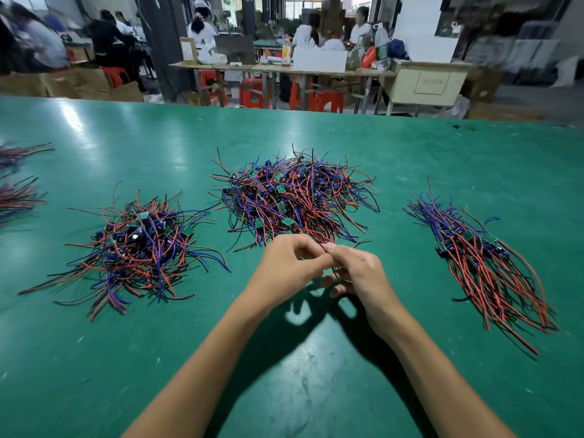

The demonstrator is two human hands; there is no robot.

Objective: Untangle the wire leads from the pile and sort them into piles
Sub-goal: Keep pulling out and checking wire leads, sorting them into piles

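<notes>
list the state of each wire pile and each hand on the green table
middle pile: tangled heap
left pile: tangled, loose
right pile: leads aligned, laid side by side
left hand: pinching a thin wire
right hand: pinching the same wire
</notes>
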